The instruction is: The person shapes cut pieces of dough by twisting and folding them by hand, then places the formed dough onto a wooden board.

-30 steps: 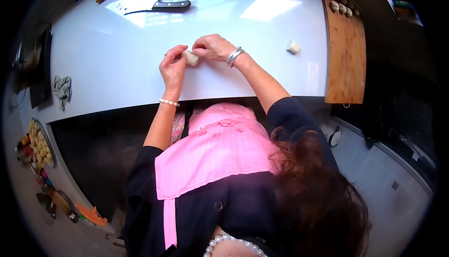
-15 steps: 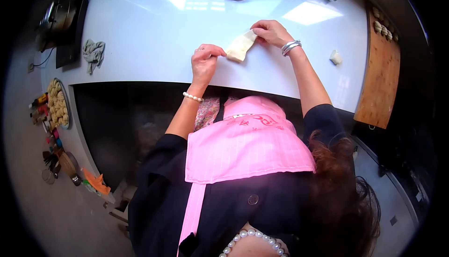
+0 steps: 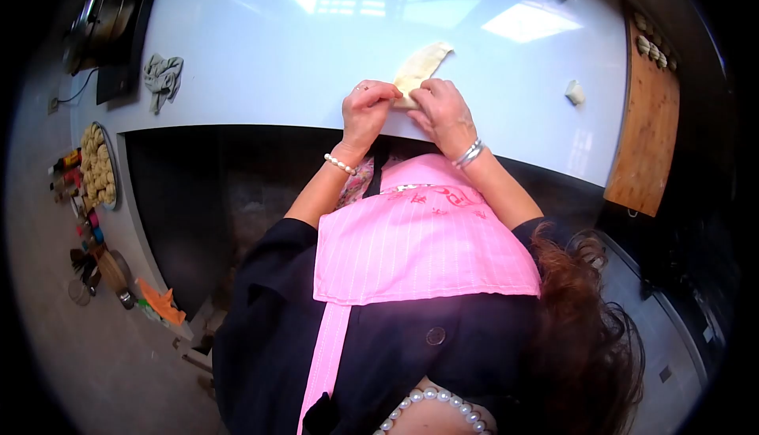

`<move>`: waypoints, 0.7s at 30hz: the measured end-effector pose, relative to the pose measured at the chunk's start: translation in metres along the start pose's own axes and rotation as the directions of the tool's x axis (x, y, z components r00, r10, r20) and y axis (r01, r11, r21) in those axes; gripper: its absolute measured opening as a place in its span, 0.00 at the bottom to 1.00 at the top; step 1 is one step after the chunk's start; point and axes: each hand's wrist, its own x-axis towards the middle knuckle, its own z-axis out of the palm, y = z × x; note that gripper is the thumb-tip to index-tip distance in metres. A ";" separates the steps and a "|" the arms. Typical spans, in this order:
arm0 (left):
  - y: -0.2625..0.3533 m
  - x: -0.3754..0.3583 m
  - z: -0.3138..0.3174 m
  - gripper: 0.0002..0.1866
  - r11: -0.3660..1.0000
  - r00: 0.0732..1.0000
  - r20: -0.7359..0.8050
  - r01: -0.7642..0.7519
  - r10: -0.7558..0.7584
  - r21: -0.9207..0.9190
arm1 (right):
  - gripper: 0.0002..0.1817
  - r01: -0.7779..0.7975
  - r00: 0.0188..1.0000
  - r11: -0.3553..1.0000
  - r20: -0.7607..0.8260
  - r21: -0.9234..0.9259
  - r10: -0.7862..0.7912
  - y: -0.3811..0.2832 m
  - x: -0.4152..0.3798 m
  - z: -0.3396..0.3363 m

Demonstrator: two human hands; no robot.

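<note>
At the far left of the white counter (image 3: 261,63) a crumpled grey rag (image 3: 162,77) is lying, well apart from where I am working. Moving in, my left hand (image 3: 365,112) is pinching the near end of the flattened strip of dough (image 3: 419,67), thumb and fingertips closed on its edge right at the counter's front. Just beside it, my right hand (image 3: 444,115) is pressing down on the same near end, fingers curled over the dough; I cannot tell whether they are nipping it or only holding it flat.

To do this well, I judge I should be keeping both sets of fingertips close together, rolling or folding the end tightly and evenly so the strip is not skewing, and pressing lightly enough that the dough is not tearing or sticking to the surface.

The strip itself is lying flat, running away from my fingers toward the far right, its free end pointing to the back of the counter. Further right a small dough lump (image 3: 575,92) is sitting alone, and beyond it a wooden board (image 3: 644,142) is carrying shaped pieces at its far end.
</note>
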 end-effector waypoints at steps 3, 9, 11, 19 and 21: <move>-0.004 -0.007 -0.004 0.07 1.000 0.999 -0.043 0.018 -0.019 -0.010 | 0.18 0.038 0.999 0.995 0.003 0.093 -0.039 -0.005 -0.012 0.002; -0.003 -0.010 -0.010 0.06 0.951 0.965 0.091 -0.257 0.244 0.173 | 0.17 -0.061 0.995 0.996 -0.080 0.069 0.066 -0.006 -0.015 0.013; -0.002 -0.012 -0.008 0.06 0.924 0.944 0.135 -0.325 0.302 0.200 | 0.17 -0.070 0.995 0.996 -0.074 0.054 0.073 -0.006 -0.019 0.018; 0.002 -0.020 -0.009 0.07 0.901 0.933 0.122 -0.358 0.338 0.246 | 0.14 -0.162 0.978 0.986 -0.127 0.042 0.166 -0.018 -0.024 0.025; 0.005 -0.019 -0.011 0.07 0.900 0.927 0.200 -0.361 0.318 0.243 | 0.13 -0.148 0.980 0.989 -0.130 0.030 0.150 -0.019 -0.023 0.027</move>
